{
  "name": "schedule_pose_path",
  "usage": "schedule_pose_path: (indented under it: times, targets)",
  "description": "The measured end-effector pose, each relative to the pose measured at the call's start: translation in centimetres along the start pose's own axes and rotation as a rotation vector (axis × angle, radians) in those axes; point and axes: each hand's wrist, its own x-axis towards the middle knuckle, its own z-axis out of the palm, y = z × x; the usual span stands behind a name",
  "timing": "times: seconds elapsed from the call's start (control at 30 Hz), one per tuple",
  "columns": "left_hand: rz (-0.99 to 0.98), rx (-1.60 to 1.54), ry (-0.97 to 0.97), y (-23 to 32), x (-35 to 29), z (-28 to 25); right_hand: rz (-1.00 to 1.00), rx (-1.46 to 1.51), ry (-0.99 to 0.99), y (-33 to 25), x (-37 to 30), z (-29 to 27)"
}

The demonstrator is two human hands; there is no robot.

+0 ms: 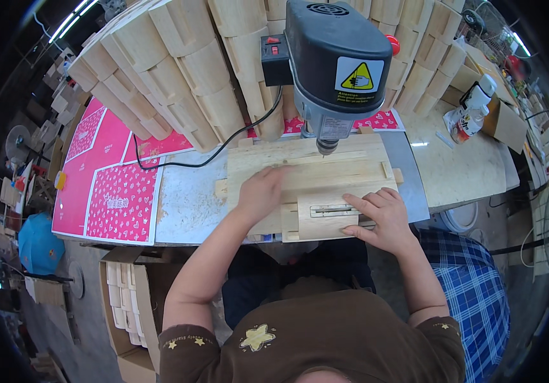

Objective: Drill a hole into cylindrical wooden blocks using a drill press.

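Below the drill press (306, 57), a pale wooden board (249, 165) lies on the worktable, with raised wooden strips along it. At its near edge sits a curved wooden piece (320, 228) with a long slot and a narrow metal-looking strip in it. My right hand (384, 220) grips the right end of this piece, fingers on top and thumb at the near edge. Over the board's left part is my left hand (263, 191), its fingertips smeared by motion. Whether they hold anything cannot be made out. The drill chuck (326, 147) hangs above the board, beyond both hands.
Tall stacks of curved wooden pieces (188, 70) stand behind the drill. A black cable (204, 162) loops across the table over pink printed sheets (121, 203). White bottles (472, 115) stand at the right. A cardboard box (118, 345) with wooden pieces is at lower left.
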Motion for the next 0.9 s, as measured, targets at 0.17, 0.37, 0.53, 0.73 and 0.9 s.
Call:
schedule_pose_path:
  times: [0.17, 0.37, 0.53, 0.73, 0.9]
  targets:
    - [0.114, 0.585, -0.481, 1.0, 3.9, 2.8, 0.001, 0.005, -0.025, 0.1, -0.1, 0.0]
    - [0.109, 0.707, -0.29, 0.3, 2.3, 2.5, -0.014, 0.009, -0.016, 0.2, 0.0, 0.1]
    - [-0.328, 0.938, -0.22, -2.2, -0.9, -2.8, -0.029, 0.031, -0.013, 0.4, 0.2, 0.0]
    - [-0.152, 0.78, 0.039, -1.1, -0.9, -3.6, -0.031, 0.043, 0.007, 0.4, 0.2, -0.1]
    - [0.278, 0.583, -0.045, 1.0, 2.1, 2.3, -0.048, 0.031, 0.028, 0.1, 0.2, 0.0]
